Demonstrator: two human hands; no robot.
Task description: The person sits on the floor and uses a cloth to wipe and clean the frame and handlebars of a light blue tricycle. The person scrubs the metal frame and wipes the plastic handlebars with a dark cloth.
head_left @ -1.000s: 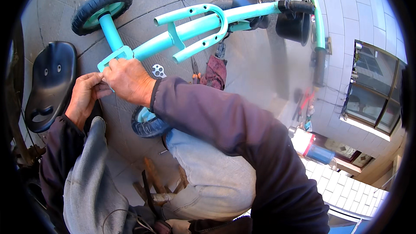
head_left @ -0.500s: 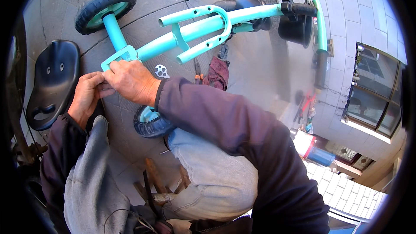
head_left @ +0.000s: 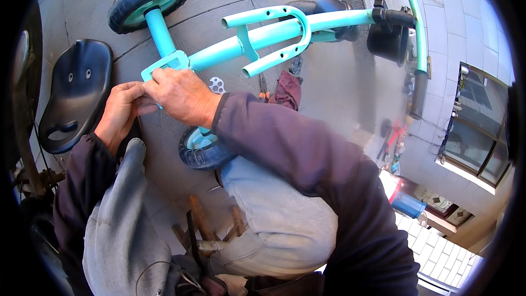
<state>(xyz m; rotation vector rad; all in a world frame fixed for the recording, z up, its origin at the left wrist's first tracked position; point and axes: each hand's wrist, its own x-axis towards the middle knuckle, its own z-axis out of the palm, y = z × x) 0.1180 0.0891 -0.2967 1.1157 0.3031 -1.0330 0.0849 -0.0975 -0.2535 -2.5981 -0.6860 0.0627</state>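
A turquoise children's tricycle frame point(head_left: 235, 49) lies ahead of me, with a flat rectangular bracket point(head_left: 178, 60) where the rear axle tubes meet. My right hand point(head_left: 186, 96) is closed at the near edge of this bracket, fingers bent down over it. Close against its fingertips, my left hand point(head_left: 121, 111) pinches with thumb and fingers. Whatever lies between the fingers is hidden. One black-tyred wheel point(head_left: 121, 15) is at the far end of the axle; another wheel point(head_left: 205, 156) shows partly under my right forearm.
Left of my hands lies a black plastic seat point(head_left: 82, 90). A flat multi-hole spanner point(head_left: 217, 85), orange-handled pliers point(head_left: 265, 96) and a dark red cloth point(head_left: 286, 91) are on the paving beyond my right forearm. Handlebars point(head_left: 421, 49) extend at the right. Between my legs is a wooden stool point(head_left: 208, 248).
The whole view has shifted, so the tricycle and seat appear farther right and slightly higher. Both hands stay at the bracket with nearly the same grip.
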